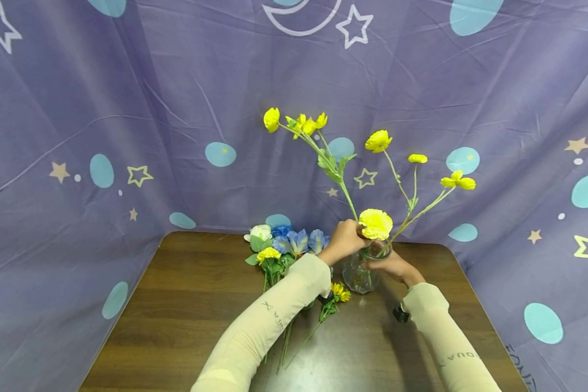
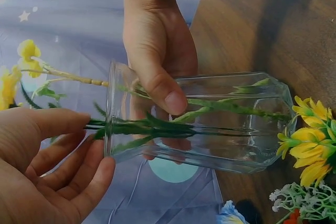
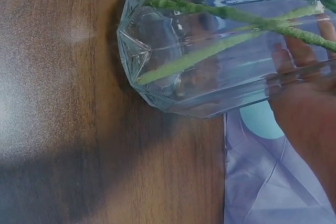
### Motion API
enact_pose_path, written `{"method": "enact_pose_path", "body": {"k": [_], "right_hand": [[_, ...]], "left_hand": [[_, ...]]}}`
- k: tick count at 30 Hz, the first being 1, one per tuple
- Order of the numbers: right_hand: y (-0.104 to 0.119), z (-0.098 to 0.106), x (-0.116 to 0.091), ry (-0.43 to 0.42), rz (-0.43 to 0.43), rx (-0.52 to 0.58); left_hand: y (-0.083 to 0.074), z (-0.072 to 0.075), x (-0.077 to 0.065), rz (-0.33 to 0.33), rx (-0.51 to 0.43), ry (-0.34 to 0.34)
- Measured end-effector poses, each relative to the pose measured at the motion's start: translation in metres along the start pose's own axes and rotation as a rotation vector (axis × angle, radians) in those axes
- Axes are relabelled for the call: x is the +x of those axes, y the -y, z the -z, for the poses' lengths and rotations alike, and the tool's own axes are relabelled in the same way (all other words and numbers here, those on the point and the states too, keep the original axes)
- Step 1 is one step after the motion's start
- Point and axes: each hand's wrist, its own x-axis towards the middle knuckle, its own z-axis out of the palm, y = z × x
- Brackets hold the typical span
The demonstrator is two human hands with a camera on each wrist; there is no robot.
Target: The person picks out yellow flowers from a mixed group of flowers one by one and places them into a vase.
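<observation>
**Yellow stems going into the glass vase, mid-placement**

Looks like the arranging step to me. The clear faceted glass vase (image 1: pixel 361 272) stands near the back edge of the brown wooden desk (image 1: pixel 186 305), a bit right of centre. The right hand (image 1: pixel 394 265) is wrapped around the vase near its rim, thumb (image 2: pixel 160 85) pressed on the glass. The left hand (image 1: pixel 344 239) sits at the mouth with its fingers curled at the green stems (image 2: pixel 157 127), right beside the big yellow carnation-like bloom (image 1: pixel 375 223). Several long yellow flower sprays (image 1: pixel 301 126) already stand in it.

The spare blue, white and yellow artificial flowers (image 1: pixel 284 245) lie on the desk just left of the vase. My guess: the next move needs the vase kept steady while the stem settles to the bottom.
</observation>
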Motion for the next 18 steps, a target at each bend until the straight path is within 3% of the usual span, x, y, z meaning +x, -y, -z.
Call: {"method": "enact_pose_path", "body": {"k": [18], "right_hand": [[0.0014,-0.0015,0.0019,0.005,0.040,-0.051]], "left_hand": [[0.0059,-0.0034,0.0004,-0.015,-0.068,-0.021]]}}
